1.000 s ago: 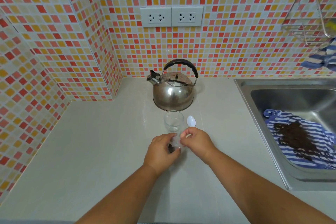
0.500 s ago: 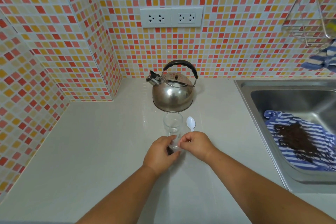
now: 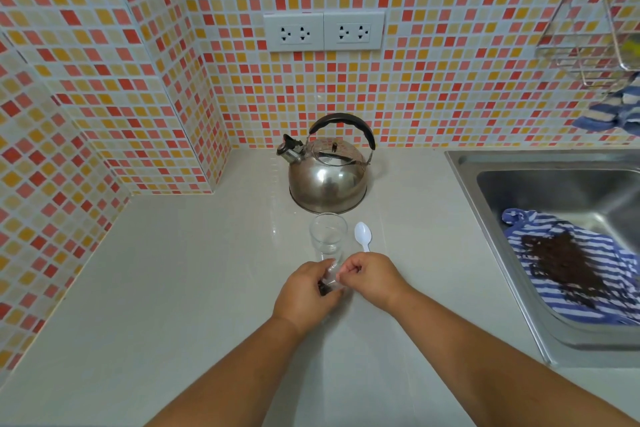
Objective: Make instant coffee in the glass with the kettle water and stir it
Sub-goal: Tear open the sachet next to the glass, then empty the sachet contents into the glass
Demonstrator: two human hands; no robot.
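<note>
From the head view, my left hand (image 3: 304, 295) and right hand (image 3: 369, 274) meet just in front of the glass (image 3: 327, 239), both pinched on a small clear sachet (image 3: 331, 279) with dark coffee granules showing at its lower end. My left fingers are curled around the sachet's body and my right thumb and forefinger grip its top edge, knuckles nearly touching the left hand. Compared with a second ago, both hands have drifted a little closer to the glass, and the sachet sits tighter between them; half a second ago the grip looked much the same as now. The glass stands upright and empty on the counter (image 3: 194, 288), just in front of the kettle (image 3: 327, 180), neither of them moved. The white spoon (image 3: 363, 236) lies just right of the glass, bowl toward the kettle, its handle end hidden behind my right hand. Well right of the glass, the sink (image 3: 554, 184) holds a striped cloth (image 3: 588, 288) with a dark patch of grounds on it, unchanged.
</note>
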